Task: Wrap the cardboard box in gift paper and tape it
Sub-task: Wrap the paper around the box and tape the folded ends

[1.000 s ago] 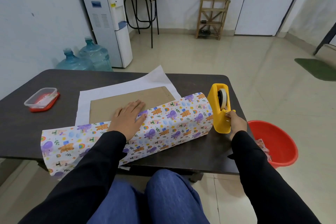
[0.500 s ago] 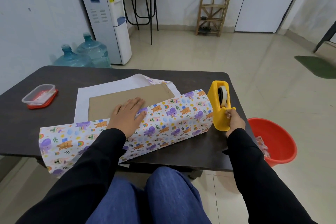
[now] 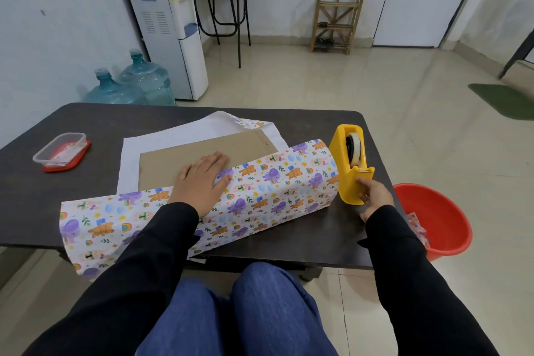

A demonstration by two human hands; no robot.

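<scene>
Head view, looking down over blue-trousered knees at a dark rectangular table [image 3: 72, 124]. The flat brown cardboard box [image 3: 202, 150] lies near the table's middle on the white underside of a sheet of gift paper printed with purple elephants, orange bears and rainbows [image 3: 260, 191]. The near part of that paper is folded up and over the box's near edge, forming a long printed roll-like fold that runs from the table's left front corner, where it overhangs the edge, across to the right.

The left hand [image 3: 199, 182] reaches forward in a black sleeve and lies palm down with fingers spread flat, pressing the folded paper's edge against the top of the box; the fingertips rest on bare cardboard, the heel of the hand on the print.

The right hand [image 3: 372, 196], also black-sleeved, is stretched out to the right end of the fold, its fingers curled loosely around the near lower end of a yellow plastic tape dispenser [image 3: 351, 165] that stands upright on the table, touching the paper's end. Whether the fingertips pinch a tape end cannot be told.

A clear plastic container with a red lid [image 3: 62, 150] sits at the table's left. A red plastic bucket [image 3: 439, 220] stands on the floor to the right.
</scene>
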